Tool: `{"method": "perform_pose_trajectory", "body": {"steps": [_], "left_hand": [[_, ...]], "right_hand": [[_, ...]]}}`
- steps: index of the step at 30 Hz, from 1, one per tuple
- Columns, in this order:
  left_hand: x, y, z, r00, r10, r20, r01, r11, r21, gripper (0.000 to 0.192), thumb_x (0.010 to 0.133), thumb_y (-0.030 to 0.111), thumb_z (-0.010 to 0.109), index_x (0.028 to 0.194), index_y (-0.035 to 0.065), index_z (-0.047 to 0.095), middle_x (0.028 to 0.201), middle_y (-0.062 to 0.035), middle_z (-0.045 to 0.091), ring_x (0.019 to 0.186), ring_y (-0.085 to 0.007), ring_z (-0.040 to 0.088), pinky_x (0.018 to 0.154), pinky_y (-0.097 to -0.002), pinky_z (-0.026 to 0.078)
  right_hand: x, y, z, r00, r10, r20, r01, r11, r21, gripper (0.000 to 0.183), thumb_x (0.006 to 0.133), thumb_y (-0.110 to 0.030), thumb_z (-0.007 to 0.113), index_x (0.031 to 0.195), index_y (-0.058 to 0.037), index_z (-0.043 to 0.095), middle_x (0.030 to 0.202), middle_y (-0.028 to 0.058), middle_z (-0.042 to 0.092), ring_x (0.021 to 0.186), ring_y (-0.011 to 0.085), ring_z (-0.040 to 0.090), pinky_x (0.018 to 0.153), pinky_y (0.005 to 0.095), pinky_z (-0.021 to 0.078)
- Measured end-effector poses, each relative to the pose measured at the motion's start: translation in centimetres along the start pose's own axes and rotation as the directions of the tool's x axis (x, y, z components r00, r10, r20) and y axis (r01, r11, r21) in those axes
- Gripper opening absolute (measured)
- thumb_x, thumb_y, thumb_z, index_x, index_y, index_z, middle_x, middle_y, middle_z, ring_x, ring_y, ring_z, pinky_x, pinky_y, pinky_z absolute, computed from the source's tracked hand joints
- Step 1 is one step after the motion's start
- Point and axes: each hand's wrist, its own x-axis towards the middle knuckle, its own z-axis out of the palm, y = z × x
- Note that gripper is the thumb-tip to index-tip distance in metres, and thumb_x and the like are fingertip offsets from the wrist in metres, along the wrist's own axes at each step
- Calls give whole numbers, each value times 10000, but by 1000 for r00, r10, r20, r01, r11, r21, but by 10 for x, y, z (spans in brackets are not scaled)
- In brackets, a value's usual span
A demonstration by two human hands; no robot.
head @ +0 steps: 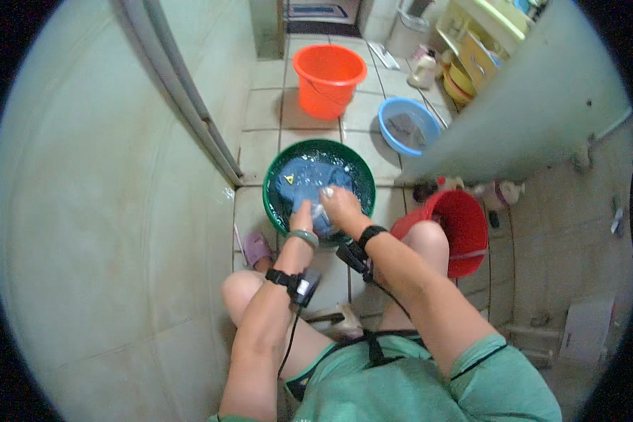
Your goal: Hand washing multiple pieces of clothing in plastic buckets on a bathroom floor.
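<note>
A round green basin (267, 196) stands on the tiled floor between my knees, with water in it. In the water lies a wet blue garment (311, 176) with a small yellow triangular patch near its left side. My left hand (301, 215) grips the near part of the garment; its fingers are mostly hidden in the cloth and a bangle circles the wrist. Just right of it, my right hand (342, 204) is curled into a fist on the cloth. A small white spot shows at its fingers; I cannot tell whether it is foam or an object. Whitish cloth or foam shows between the hands.
An orange bucket (329, 79) stands beyond the basin. Right of it, a light blue basin (409, 126) holds dark cloth. A red bucket (467, 232) is beside my right knee. Walls rise on both sides. A detergent bottle (423, 71) stands farther back. Cables hang from both wrist straps.
</note>
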Motion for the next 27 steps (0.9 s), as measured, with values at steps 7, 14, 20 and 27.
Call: {"method": "perform_pose_trajectory", "body": {"steps": [7, 14, 20, 27], "left_hand": [[-3, 0, -15, 876, 482, 27, -383, 660, 646, 400, 696, 241, 587, 988, -22, 510, 916, -173, 601, 856, -286, 595, 742, -368, 455], [-46, -17, 1, 666, 487, 565, -660, 32, 751, 484, 721, 292, 635, 1106, 54, 462, 1067, -174, 549, 1016, -348, 495, 838, -439, 392], [-38, -19, 7, 655, 422, 627, -700, 25, 714, 334, 765, 293, 574, 1003, 61, 551, 986, -156, 586, 962, -314, 538, 808, -402, 414], [12, 29, -10, 702, 712, 6, -603, 591, 536, 383, 673, 41, 593, 1019, 46, 429, 976, -125, 483, 802, -232, 538, 755, -337, 443]], "right_hand": [[24, 30, 4, 958, 117, 260, -230, 858, 459, 734, 718, -449, 650, 1250, -19, 385, 1137, 201, 502, 1024, 253, 506, 859, 334, 402], [48, -33, -15, 805, 146, 575, -194, 981, 23, 880, 721, -419, 665, 1347, -9, 202, 1186, 193, 456, 1068, 258, 468, 871, 328, 393], [72, 18, -13, 822, 104, 560, -202, 973, 115, 622, 694, -177, 643, 1245, -4, 412, 1010, 167, 580, 902, 207, 560, 769, 289, 447], [69, -45, -106, 945, -16, 327, -164, 841, 516, 424, 733, 34, 507, 1154, -19, 504, 965, 79, 589, 821, 164, 573, 721, 256, 470]]}}
